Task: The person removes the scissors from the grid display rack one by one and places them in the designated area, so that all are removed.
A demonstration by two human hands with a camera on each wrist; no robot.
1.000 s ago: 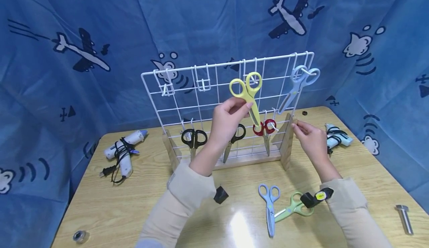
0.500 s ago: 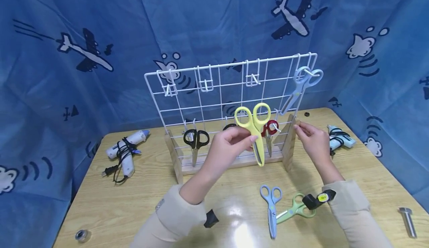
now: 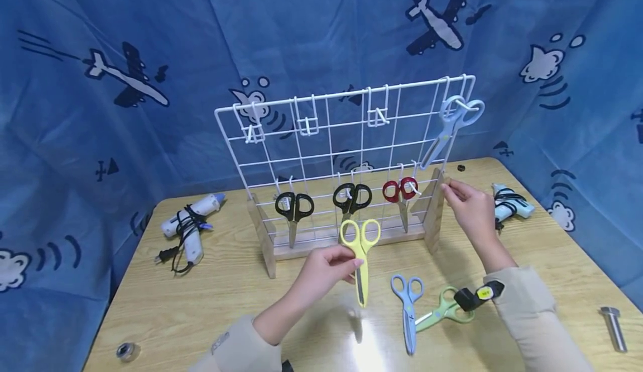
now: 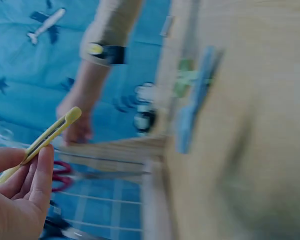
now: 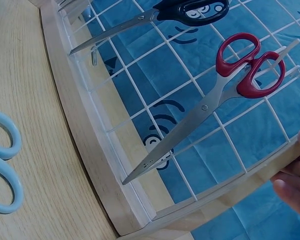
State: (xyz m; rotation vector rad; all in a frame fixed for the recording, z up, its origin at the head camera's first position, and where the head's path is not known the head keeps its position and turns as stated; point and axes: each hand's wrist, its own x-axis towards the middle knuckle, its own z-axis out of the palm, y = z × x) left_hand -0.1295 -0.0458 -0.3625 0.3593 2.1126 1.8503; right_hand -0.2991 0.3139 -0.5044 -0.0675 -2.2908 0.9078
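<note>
Giving the loose blue scissors (image 3: 409, 317) at its four o'clock a wide berth would suit the left hand (image 3: 324, 270), which pinches the yellow scissors (image 3: 361, 248) by the blades, loops toward twelve, while at two o'clock the right hand (image 3: 471, 209) grips the wooden upright (image 3: 434, 225) of the rack (image 3: 394, 236).

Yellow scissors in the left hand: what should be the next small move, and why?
Probably the left hand should lower the yellow scissors onto the table: they have come down from near an upper hook, and blue scissors and green scissors already lie there.
</note>
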